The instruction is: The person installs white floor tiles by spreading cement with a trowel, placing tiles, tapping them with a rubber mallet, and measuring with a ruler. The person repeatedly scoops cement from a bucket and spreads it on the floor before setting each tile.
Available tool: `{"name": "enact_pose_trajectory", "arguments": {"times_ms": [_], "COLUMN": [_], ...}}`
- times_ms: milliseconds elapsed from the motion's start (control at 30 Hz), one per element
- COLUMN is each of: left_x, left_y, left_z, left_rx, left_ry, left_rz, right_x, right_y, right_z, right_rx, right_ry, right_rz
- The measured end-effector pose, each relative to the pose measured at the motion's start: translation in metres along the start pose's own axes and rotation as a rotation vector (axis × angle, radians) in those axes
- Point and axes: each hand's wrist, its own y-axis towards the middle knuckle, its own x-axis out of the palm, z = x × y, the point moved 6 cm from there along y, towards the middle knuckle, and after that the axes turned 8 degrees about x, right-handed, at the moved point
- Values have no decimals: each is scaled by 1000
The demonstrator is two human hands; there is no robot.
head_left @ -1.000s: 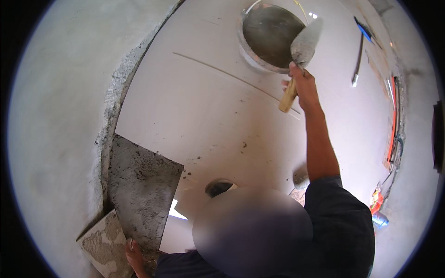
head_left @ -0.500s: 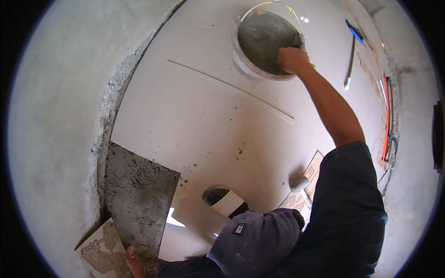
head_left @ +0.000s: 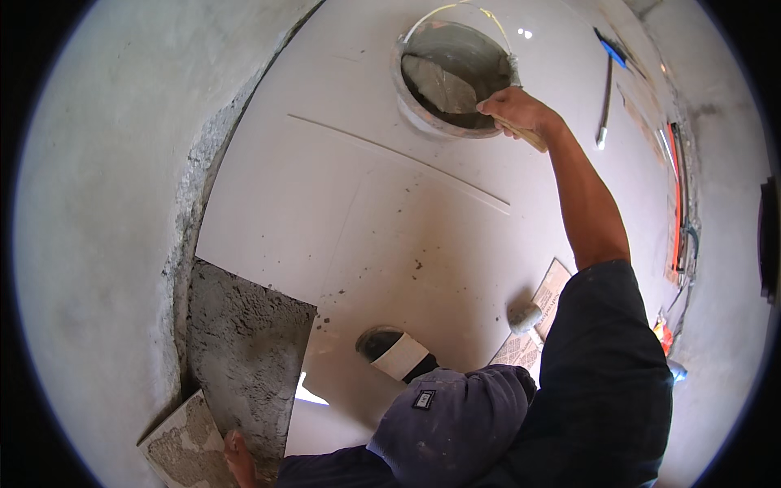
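My right hand (head_left: 519, 111) is closed around the wooden handle of a trowel (head_left: 529, 138). Wet grey mortar (head_left: 439, 85) is heaped on its blade, which is inside the bucket (head_left: 416, 115) at the far side. At the lower left, my left hand (head_left: 237, 457) grips the right edge of a tile (head_left: 189, 443); part of the hand is hidden by the lower rim of the picture. That tile stands tilted by the wall, its face patched with mortar. Just beyond lies a bed of spread grey mortar (head_left: 248, 346).
Large pale tiles (head_left: 342, 220) cover the floor, with a thin strip (head_left: 399, 163) across them. A mallet (head_left: 525, 317) lies by cardboard (head_left: 553, 285) on the right. My shoe (head_left: 378, 343) is near the middle. A blue-headed tool (head_left: 610, 61) and orange-edged bars (head_left: 674, 195) lie by the right wall.
My right hand has drawn back a little, bringing the mortar-loaded trowel blade up into sight in the bucket. My left hand stays at the tile.
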Motion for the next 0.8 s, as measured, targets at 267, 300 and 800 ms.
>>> {"name": "enact_pose_trajectory", "arguments": {"times_ms": [267, 300, 800], "left_x": [5, 5, 0], "left_y": [15, 16, 0], "left_z": [-17, -14, -19], "left_rx": [70, 115, 19], "left_ry": [-4, -44, -62], "left_rz": [-103, -98, 39], "right_x": [-1, -1, -2], "right_y": [-16, -17, -13], "right_z": [20, 22, 24], "right_rx": [-10, -22, 15], "right_ry": [267, 285, 276], "right_rz": [59, 85, 105]}}
